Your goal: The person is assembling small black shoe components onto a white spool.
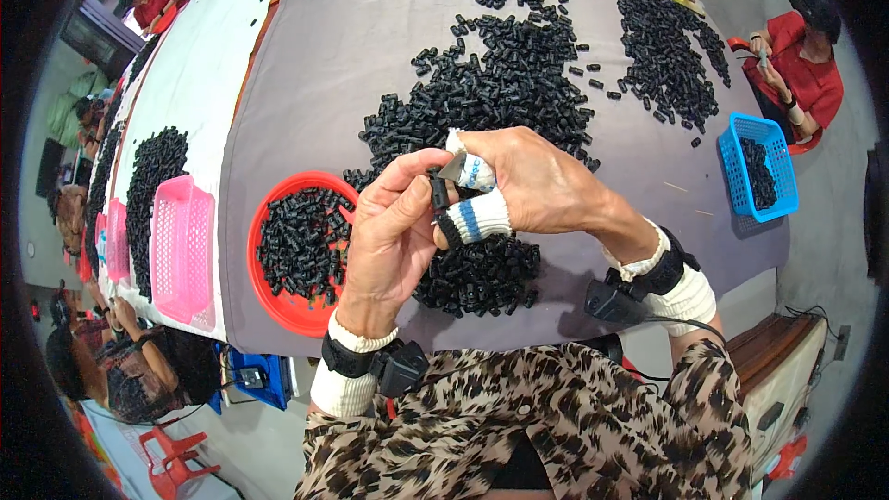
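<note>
Between the thumb and fingers of my left hand (381, 231) is a small black cylindrical plastic part (439, 193), held upright. My right hand (551, 181) is closed on a small grey blade (453, 167), its edge at the top of the part. White coverings with blue marks wrap my right thumb and finger and hide some of the grip. Below the hands lies a small heap of black parts (486, 278); a larger heap (482, 97) spreads beyond them. Left of my left hand sits a round red tray (258, 292) holding more such parts.
A pink basket (182, 250) stands on the white-covered table at the left. At the right table edge is a blue basket (776, 204) with black parts, near a person in red (806, 83). Other people sit along the left. Wrist-worn devices with cables are on both my forearms.
</note>
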A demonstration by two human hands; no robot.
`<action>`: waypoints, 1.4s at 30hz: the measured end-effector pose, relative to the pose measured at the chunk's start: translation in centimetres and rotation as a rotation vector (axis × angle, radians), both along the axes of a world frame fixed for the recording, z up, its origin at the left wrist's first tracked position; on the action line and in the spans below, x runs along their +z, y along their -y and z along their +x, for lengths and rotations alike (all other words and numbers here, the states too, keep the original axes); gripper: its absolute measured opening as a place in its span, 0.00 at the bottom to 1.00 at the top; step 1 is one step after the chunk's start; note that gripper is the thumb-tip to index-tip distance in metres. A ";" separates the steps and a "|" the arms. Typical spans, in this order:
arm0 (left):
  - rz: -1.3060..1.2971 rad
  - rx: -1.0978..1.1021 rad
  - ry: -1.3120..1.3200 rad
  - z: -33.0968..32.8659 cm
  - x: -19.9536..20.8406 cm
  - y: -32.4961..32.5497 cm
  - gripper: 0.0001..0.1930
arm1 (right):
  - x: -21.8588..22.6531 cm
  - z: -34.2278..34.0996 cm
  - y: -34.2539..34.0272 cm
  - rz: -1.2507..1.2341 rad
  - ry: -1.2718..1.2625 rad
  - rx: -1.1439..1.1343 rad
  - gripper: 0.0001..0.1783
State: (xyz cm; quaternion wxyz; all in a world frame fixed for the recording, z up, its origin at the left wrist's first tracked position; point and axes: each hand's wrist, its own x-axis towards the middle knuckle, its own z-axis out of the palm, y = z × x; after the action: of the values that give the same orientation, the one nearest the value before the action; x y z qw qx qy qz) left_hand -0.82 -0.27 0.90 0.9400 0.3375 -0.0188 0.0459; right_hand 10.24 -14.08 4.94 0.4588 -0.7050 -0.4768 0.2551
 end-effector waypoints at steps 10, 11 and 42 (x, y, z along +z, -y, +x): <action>0.077 0.039 -0.021 0.0 0.3 0.2 0.14 | -0.5 0.3 -0.1 -0.041 0.081 0.020 0.23; 0.084 0.039 -0.022 0.1 0.4 0.2 0.14 | -0.5 0.3 0.0 -0.040 0.082 0.025 0.23; 0.088 0.077 -0.070 0.0 0.5 0.7 0.13 | -1.0 0.3 0.3 -0.007 0.106 0.002 0.24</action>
State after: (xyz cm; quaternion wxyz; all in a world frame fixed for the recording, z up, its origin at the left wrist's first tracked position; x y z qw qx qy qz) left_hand -0.81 -0.97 1.37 0.9219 0.3803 0.0252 0.0694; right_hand 10.52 -14.34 3.95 0.4301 -0.7186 -0.5004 0.2197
